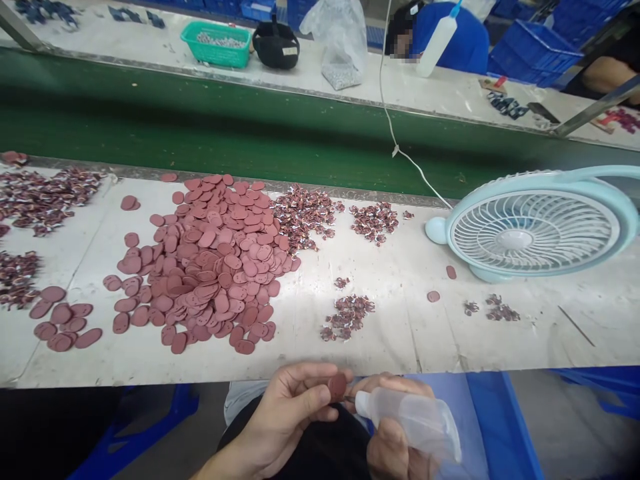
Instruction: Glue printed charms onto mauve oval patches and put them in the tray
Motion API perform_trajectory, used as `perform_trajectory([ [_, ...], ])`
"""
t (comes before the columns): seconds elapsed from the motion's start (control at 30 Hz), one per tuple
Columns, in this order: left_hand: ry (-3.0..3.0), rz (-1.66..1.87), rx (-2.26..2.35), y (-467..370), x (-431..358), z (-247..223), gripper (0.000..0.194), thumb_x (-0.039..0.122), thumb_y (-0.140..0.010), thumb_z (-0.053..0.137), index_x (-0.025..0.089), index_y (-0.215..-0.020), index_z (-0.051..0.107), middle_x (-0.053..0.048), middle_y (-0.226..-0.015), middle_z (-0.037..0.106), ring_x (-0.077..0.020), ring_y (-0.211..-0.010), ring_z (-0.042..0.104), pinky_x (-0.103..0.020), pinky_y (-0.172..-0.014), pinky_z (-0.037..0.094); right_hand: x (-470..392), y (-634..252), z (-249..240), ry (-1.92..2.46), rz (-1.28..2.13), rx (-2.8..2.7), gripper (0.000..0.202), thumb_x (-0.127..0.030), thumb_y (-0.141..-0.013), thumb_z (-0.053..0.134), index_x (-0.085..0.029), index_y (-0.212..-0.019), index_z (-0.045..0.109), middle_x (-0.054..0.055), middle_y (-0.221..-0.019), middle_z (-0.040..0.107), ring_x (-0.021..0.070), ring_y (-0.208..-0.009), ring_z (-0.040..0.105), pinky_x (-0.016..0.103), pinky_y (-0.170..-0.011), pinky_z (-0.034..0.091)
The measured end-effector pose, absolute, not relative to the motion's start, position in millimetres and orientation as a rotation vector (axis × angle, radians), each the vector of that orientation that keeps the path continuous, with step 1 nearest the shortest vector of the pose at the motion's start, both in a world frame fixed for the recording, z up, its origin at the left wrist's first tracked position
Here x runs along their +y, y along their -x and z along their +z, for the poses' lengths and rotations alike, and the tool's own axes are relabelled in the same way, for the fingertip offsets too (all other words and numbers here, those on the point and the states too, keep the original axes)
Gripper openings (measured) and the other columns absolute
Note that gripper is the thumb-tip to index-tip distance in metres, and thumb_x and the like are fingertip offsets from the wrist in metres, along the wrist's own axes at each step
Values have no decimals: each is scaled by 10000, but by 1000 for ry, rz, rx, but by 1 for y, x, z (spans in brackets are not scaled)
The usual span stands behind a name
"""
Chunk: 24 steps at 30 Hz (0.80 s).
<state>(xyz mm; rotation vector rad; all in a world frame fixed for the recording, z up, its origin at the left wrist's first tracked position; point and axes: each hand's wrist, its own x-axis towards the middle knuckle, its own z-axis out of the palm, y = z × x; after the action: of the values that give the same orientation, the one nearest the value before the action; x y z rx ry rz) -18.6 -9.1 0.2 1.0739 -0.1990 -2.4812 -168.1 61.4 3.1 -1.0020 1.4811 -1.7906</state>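
1. Two hands work below the table (400, 347) edge: your left hand (280, 420) pinches a reddish disc (338, 385) in a closed grip, and your right hand (395, 440) wraps a squeeze bottle (415, 420), nozzle touching the disc.
2. Squeeze too hard and liquid could flood the disc and your fingers.
3. No readable writing shows.

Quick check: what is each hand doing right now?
Left hand: closed on an oval disc, pinched at the fingertips.
Right hand: closed around a squeeze bottle, its nozzle at the disc.
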Motion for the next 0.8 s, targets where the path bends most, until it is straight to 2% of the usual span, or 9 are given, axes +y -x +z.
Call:
perform_trajectory([
  [0.17,-1039,-2493,-130,19,-12,1,500,375,-681,1067,170,-1082,850,-103,-1270,823,-188,-1038,853,-123,-740,670,37,209,13,189,-1784,938,365,-560,-991,800,-207,-1079,769,16,-739,663,154,-540,663,216,-409,529],
  [0.27,-1034,-2476,-127,17,-16,3,492,347,-723,1047,148,-1120,835,-120,-1305,811,-196,-1081,851,-133,-768,682,27,249,-11,-124,-1575,322,240,-268,-1123,663,-56,-1237,666,39,-893,678,81,-772,736,116,-613,601],
  [0.33,-1092,-2438,-112,14,-19,4,538,351,-692,1064,124,-1116,823,-133,-1305,809,-202,-1077,851,-138,-758,684,25,265,-32,-83,-1531,173,298,-159,-980,813,-30,-1192,648,7,-843,658,40,-748,718,-8,-586,473],
  [0.4,-1172,-2382,-92,11,-22,5,620,358,-635,1089,103,-1127,809,-154,-1311,803,-220,-1078,851,-151,-748,689,28,269,-44,-77,-1686,36,435,-332,-980,757,-73,-1312,651,-34,-902,652,-22,-764,691,-85,-611,325],
  [0.47,-1240,-2316,-76,6,-25,3,692,362,-595,1105,95,-1153,794,-171,-1331,794,-234,-1084,850,-163,-742,694,34,263,-43,-14,-1813,161,650,-673,-1031,546,-99,-1309,671,-48,-820,539,-41,-567,509,-61,-529,206],
  [0.53,-1277,-2270,-93,1,-27,1,722,366,-596,1105,104,-1187,783,-171,-1360,784,-234,-1104,848,-165,-757,700,39,254,-34,391,-1710,926,772,-836,-1073,359,-142,-1109,697,-72,-665,331,6,-401,202,38,-379,104],
  [0.57,-1288,-2254,-101,-2,-27,0,726,369,-602,1103,110,-1199,779,-165,-1369,783,-229,-1111,846,-163,-767,702,40,250,-29,594,-1533,1281,746,-842,-1080,393,-163,-1039,700,-71,-615,301,37,-380,169,105,-336,125],
  [0.67,-1302,-2233,-107,-8,-27,-2,735,363,-606,1102,114,-1214,773,-153,-1354,791,-222,-1113,845,-162,-772,703,34,237,-23,953,-1036,1794,495,-675,-1000,742,-182,-1002,785,35,-670,610,159,-545,560,278,-526,460],
  [0.8,-1276,-2268,-125,-8,-26,0,697,367,-649,1085,110,-1219,777,-160,-1355,789,-214,-1106,846,-160,-765,699,15,224,-35,1108,-772,2079,584,-724,-1000,713,-148,-926,775,90,-777,694,235,-766,614,387,-782,402],
])
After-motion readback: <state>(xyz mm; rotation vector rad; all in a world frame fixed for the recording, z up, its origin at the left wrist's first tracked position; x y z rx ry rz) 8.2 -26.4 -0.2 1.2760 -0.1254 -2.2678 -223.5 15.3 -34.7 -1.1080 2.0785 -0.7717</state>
